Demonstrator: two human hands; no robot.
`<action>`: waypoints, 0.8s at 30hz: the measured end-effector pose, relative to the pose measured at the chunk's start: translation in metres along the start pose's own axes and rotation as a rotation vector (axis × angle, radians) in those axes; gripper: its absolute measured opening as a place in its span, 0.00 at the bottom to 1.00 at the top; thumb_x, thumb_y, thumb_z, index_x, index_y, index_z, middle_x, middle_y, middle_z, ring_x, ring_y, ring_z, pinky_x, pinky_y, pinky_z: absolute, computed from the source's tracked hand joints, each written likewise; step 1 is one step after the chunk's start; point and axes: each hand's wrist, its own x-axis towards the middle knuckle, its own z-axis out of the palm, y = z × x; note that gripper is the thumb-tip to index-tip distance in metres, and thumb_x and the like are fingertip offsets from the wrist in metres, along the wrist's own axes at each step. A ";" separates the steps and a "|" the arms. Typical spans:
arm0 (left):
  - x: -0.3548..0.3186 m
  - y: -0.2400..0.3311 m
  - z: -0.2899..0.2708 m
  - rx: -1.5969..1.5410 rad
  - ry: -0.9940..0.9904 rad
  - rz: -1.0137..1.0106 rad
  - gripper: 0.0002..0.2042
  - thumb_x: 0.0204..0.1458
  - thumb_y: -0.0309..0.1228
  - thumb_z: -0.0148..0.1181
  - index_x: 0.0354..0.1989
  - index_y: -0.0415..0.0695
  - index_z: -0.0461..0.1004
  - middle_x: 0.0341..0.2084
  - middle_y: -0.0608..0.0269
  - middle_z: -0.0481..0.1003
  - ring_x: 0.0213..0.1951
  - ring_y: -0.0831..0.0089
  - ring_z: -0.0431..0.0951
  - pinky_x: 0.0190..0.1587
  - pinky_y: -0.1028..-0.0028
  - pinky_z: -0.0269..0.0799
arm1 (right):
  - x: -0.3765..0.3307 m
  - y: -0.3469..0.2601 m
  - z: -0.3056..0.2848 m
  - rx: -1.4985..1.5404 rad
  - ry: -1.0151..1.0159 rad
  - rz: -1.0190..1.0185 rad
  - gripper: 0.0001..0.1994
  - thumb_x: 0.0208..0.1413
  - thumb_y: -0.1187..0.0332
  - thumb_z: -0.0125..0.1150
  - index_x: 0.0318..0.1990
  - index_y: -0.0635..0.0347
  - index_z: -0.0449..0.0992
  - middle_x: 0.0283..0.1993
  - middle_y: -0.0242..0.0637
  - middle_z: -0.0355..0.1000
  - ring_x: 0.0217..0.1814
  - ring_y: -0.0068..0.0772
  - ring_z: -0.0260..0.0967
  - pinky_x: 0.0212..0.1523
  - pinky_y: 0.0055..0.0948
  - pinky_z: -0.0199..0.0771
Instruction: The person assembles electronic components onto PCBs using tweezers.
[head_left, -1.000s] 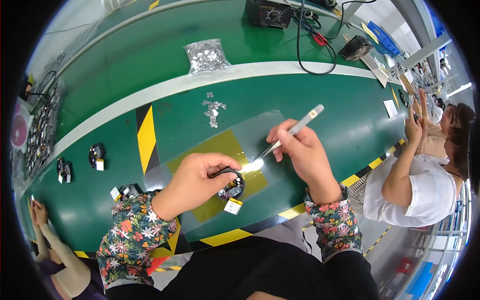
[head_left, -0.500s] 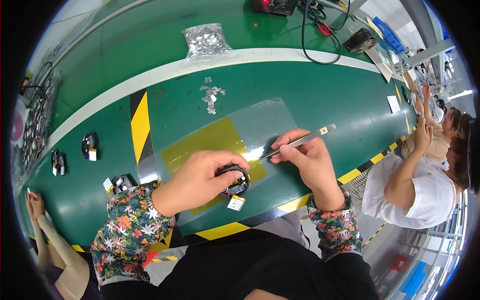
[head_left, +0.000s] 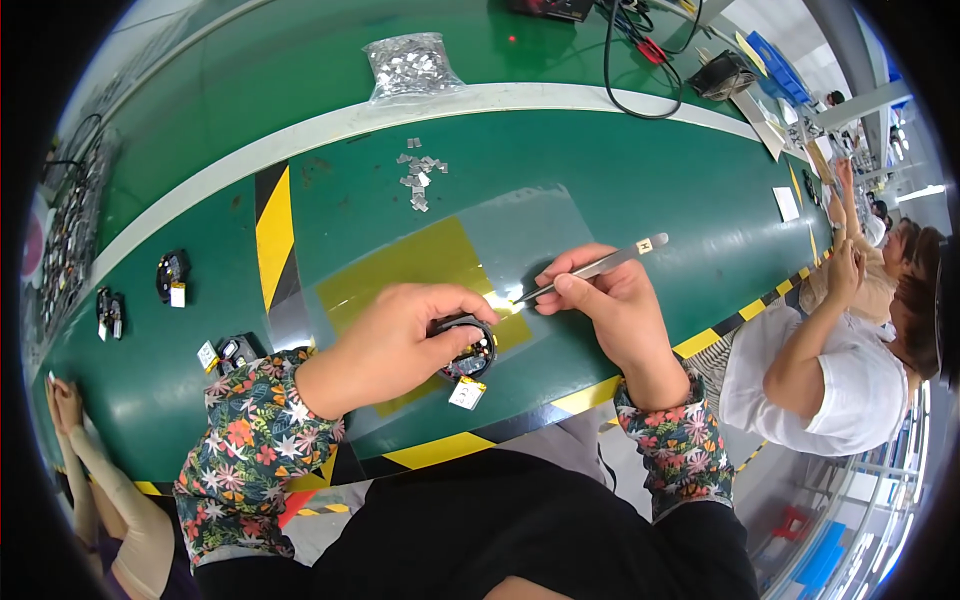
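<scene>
The left hand curls palm-down over one small round black part on the yellow mat, fingers pinching its rim. The right hand grips one pair of metal tweezers, tips pointing at the part. Since half a second ago the tweezers have dropped lower, closer to the part. Three similar parts lie well left

Shiny metal tweezers over a glossy green table.
</scene>
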 end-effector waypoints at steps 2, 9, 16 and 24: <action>-0.001 0.002 -0.001 -0.001 0.000 -0.013 0.09 0.48 0.19 0.52 0.39 0.36 0.71 0.33 0.62 0.75 0.34 0.82 0.73 0.37 0.81 0.69 | 0.001 0.000 0.001 0.005 -0.002 0.003 0.05 0.52 0.77 0.52 0.36 0.67 0.69 0.35 0.43 0.71 0.31 0.29 0.72 0.35 0.23 0.73; -0.001 0.000 0.000 -0.070 -0.015 -0.015 0.09 0.49 0.18 0.50 0.39 0.35 0.71 0.34 0.61 0.74 0.35 0.81 0.72 0.39 0.81 0.69 | 0.000 0.003 -0.002 0.042 0.015 -0.015 0.05 0.52 0.76 0.52 0.37 0.66 0.69 0.35 0.42 0.71 0.30 0.29 0.72 0.33 0.23 0.74; 0.000 -0.001 -0.001 -0.111 -0.023 -0.016 0.08 0.49 0.18 0.50 0.39 0.35 0.70 0.34 0.61 0.73 0.36 0.80 0.72 0.40 0.80 0.69 | 0.003 0.002 -0.001 0.068 0.023 -0.013 0.06 0.53 0.76 0.52 0.38 0.65 0.68 0.33 0.42 0.72 0.29 0.28 0.71 0.32 0.23 0.74; 0.003 -0.007 -0.005 -0.235 -0.077 -0.018 0.11 0.47 0.16 0.51 0.40 0.35 0.69 0.36 0.61 0.72 0.38 0.79 0.72 0.41 0.80 0.68 | 0.007 -0.004 0.004 0.272 0.022 -0.033 0.08 0.52 0.73 0.54 0.40 0.62 0.67 0.32 0.42 0.72 0.28 0.25 0.69 0.31 0.20 0.70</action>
